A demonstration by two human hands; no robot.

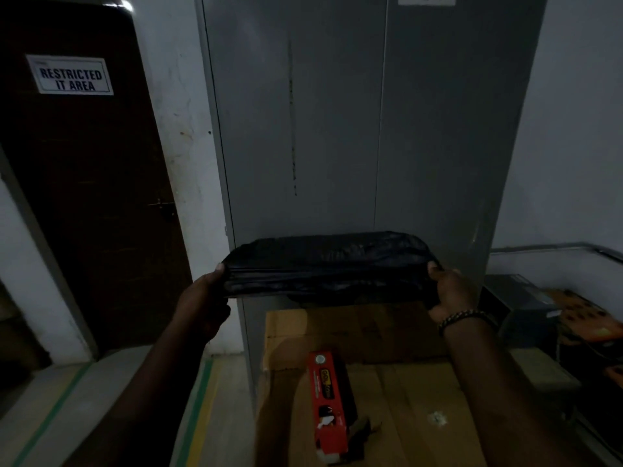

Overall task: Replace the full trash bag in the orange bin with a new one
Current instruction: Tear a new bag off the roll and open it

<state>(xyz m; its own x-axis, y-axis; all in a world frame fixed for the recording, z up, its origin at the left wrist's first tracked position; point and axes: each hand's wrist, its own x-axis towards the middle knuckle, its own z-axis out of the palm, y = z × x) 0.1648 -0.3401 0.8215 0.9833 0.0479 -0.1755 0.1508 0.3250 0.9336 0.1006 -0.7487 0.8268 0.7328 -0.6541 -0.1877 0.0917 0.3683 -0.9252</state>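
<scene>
Hands held a folded black trash bag (327, 264) taut above a cardboard box (404, 382): your left hand (205, 294) and right hand (451, 291) each gripped one end. You would do well to find its open edge, then shake it loose.

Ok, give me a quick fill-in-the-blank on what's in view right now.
1. The left hand and right hand grip a folded ____ trash bag.
2. The red box lies on brown ____.
3. The door sign reads RESTRICTED ____ AREA.
Missing: black; cardboard; IT.
</scene>
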